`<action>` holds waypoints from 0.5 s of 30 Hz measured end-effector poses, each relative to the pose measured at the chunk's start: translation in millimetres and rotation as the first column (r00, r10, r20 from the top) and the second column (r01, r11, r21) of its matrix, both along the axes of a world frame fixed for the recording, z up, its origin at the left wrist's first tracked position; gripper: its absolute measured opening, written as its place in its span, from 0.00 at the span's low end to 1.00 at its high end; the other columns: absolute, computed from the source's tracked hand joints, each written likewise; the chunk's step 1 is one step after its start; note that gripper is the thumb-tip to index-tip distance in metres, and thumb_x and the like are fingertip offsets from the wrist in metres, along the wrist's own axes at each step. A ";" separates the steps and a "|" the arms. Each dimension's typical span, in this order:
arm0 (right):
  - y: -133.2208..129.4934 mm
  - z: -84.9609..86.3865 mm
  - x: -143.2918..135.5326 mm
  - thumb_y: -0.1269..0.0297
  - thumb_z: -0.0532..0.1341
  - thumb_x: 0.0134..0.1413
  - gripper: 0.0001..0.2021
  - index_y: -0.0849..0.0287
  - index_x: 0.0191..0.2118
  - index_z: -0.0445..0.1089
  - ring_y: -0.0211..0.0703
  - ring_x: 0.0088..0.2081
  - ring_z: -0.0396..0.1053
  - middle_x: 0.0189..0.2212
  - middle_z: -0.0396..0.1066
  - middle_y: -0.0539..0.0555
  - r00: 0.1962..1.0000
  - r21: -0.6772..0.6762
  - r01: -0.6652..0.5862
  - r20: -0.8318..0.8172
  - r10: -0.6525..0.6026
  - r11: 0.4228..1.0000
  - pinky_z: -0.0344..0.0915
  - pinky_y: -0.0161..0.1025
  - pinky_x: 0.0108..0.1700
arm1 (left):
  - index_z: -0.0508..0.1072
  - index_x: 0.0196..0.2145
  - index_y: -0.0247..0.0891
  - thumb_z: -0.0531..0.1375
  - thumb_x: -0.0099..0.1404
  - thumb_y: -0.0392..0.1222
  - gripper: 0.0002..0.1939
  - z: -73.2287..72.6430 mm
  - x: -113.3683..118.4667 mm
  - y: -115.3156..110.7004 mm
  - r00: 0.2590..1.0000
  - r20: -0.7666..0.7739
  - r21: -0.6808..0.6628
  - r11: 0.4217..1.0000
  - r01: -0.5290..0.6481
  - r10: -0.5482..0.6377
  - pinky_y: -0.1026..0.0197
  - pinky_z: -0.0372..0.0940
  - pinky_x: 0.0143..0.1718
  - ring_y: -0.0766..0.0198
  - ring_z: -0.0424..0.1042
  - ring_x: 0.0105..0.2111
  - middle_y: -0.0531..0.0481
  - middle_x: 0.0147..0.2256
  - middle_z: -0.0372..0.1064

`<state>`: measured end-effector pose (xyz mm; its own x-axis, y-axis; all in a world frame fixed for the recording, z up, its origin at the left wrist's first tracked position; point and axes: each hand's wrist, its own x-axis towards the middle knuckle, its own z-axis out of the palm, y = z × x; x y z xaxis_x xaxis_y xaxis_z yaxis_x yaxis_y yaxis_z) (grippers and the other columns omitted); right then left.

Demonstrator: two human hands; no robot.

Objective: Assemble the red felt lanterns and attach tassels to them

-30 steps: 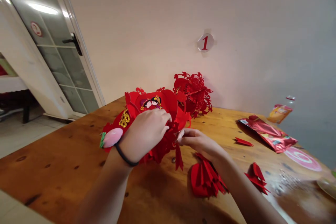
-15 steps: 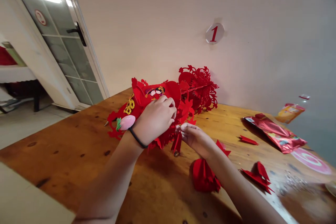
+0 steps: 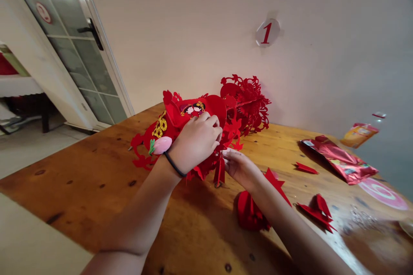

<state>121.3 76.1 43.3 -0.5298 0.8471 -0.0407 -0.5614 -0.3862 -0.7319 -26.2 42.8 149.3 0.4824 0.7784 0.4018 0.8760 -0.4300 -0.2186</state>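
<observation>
A red felt lantern (image 3: 211, 105) with cut-out edges, gold trim and two cartoon figures lies on its side on the wooden table. My left hand (image 3: 198, 139) rests over it, fingers curled into the felt; their tips are partly hidden. A black band with a pink peach charm (image 3: 162, 145) circles that wrist. Just below the lantern's lower edge, my right hand (image 3: 240, 165) pinches the top of a small red felt pendant (image 3: 220, 171). The pinch point is too small to make out clearly. A second red cut-out ornament (image 3: 247, 103) lies behind, against the wall.
On the wooden table (image 3: 106, 172) are a gathered red felt piece (image 3: 250, 210), folded red pieces (image 3: 318, 212), a small red strip (image 3: 306, 168) and loose metal rings (image 3: 363, 217). A shiny red packet (image 3: 338, 161) and a clear bottle with orange label (image 3: 359, 134) stand right.
The view has shifted slightly. Both hands stay at the lantern, the left still curled over it and the right still pinching at the pendant's top.
</observation>
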 end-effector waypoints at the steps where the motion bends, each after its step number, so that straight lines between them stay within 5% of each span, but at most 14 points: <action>1: 0.3 0.1 0.5 0.71 0.68 0.39 0.06 0.61 0.26 0.71 0.28 0.27 0.68 0.26 0.72 0.46 1.000 0.002 0.002 0.001 -0.002 1.000 0.63 0.28 0.34 | 0.71 0.30 0.37 0.58 0.59 0.39 0.04 0.0 0.7 -0.2 1.000 0.001 0.004 1.000 -0.003 0.003 0.55 0.59 0.43 0.57 0.61 0.42 0.47 0.39 0.65; 15: 0.5 6.3 8.0 0.70 0.67 0.40 0.04 0.60 0.26 0.71 0.29 0.28 0.67 0.25 0.70 0.45 0.999 0.065 0.022 0.027 -0.023 0.998 0.63 0.27 0.34 | 0.72 0.30 0.37 0.58 0.59 0.45 0.09 -0.9 1.4 1.6 1.000 0.031 0.015 1.000 0.002 -0.003 0.54 0.59 0.42 0.56 0.62 0.41 0.47 0.36 0.63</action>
